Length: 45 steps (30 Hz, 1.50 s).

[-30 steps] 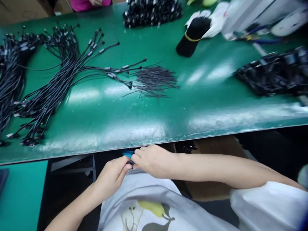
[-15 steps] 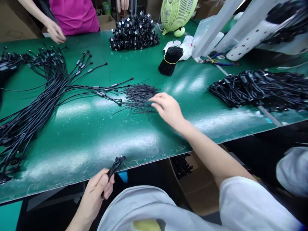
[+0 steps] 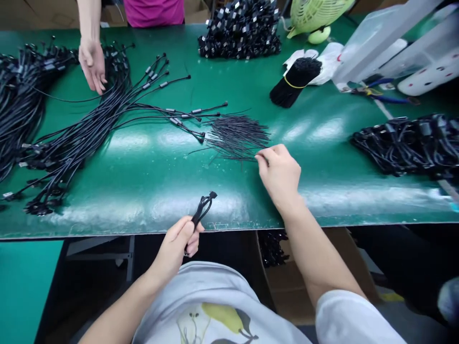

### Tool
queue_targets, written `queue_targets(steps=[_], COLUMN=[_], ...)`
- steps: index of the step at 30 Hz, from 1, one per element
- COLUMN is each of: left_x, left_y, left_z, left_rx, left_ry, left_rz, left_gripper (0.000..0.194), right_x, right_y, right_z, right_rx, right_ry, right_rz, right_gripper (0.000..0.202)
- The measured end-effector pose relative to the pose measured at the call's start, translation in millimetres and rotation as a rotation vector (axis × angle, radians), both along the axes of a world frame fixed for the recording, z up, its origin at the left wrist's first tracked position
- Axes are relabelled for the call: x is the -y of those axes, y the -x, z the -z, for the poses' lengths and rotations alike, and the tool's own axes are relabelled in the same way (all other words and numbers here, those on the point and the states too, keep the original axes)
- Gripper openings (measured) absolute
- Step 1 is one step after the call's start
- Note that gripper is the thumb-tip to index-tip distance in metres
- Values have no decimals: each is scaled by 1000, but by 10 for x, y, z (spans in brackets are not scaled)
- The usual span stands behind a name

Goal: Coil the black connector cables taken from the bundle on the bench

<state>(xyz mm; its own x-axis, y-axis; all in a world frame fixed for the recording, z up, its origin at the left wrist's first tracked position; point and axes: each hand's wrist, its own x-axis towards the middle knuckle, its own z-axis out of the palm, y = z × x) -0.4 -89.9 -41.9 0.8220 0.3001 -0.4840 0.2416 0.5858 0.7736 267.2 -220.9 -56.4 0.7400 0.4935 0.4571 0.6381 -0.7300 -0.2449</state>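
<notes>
My left hand (image 3: 179,243) is closed around a black cable (image 3: 203,208) folded into a small bundle. Its looped end and a plug stick up past my fingers, over the table's front edge. At the near right edge of a loose pile of thin black twist ties (image 3: 240,135), my right hand (image 3: 280,174) has thumb and forefinger pinched together on the end of a tie. The pile lies flat on the green table (image 3: 143,191). Several long black cables (image 3: 95,129) stretch out on the left, some of their ends reaching the pile.
A banded bundle of ties (image 3: 296,81) stands behind the pile. Further back are a heap of black connectors (image 3: 240,31) and a green fan (image 3: 319,14). Folded cables (image 3: 412,143) lie on the right, with pliers (image 3: 387,93) behind. A co-worker's hand (image 3: 92,64) is over the left cables.
My right hand's fingers have closed at the pile's edge. My left hand has raised the folded cable slightly. The co-worker's hand has reached forward over the cables, and the view has shifted.
</notes>
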Motion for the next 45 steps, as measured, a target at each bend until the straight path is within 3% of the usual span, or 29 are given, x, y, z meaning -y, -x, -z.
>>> queue_targets(steps=[3, 5, 9, 11, 14, 17, 19, 21, 24, 28, 31, 36, 38, 42, 45], left_x=[34, 47, 72, 69, 36, -10, -31, -34, -7, 6, -21, -12, 0, -40, -84], left_y=[9, 24, 53, 79, 146, 238, 307, 378, 466, 514, 522, 524, 511, 422, 285], left_z=[-28, -48, -24, 36, 125, 123, 70, 12, -14, 53, 53, -13, 8, 76, 84], left_rx=[25, 33, 79, 92, 46, 33, 57, 55, -16, -105, -95, -171, -157, -91, -58], left_ry=[-14, -16, -32, -95, -349, -685, -762, -702, -566, -485, -498, -632, -707, -920, -1080], left_rz=[-2, -29, -49, -47, -6, 129, 229, 293, 310, 266, 271, 416, 415, 378, 254], left_gripper=[36, 34, 50, 48, 41, 36, 36, 39, 48, 65, 69, 68, 65, 63, 67], right_x=[26, 24, -10, -5, -12, -83, -138, -179, -215, -261, -304, -315, -304, -354, -469], right_y=[63, 262, 1064, 1449, 1720, 1669, 1583, 1530, 1536, 1583, 1581, 1600, 1633, 1643, 1578], right_z=[-32, -68, -69, -45, -32, -104, -203, -310, -426, -500, -548, -553, -499, -358, -294], right_rx=[-41, -94, -504, -626, -325, 153, 293, 294, 269, 396, 526, 599, 589, 401, 263], right_ry=[-109, -199, -260, -238, -183, -77, 28, 147, 280, 368, 417, 483, 509, 492, 399], right_rz=[3, -53, -508, -682, -785, -1051, -1199, -1268, -1316, -1349, -1405, -1452, -1405, -1181, -1009], right_gripper=[13, 11, 12, 12, 13, 18, 22, 27, 28, 27, 22, 26, 31, 29, 22])
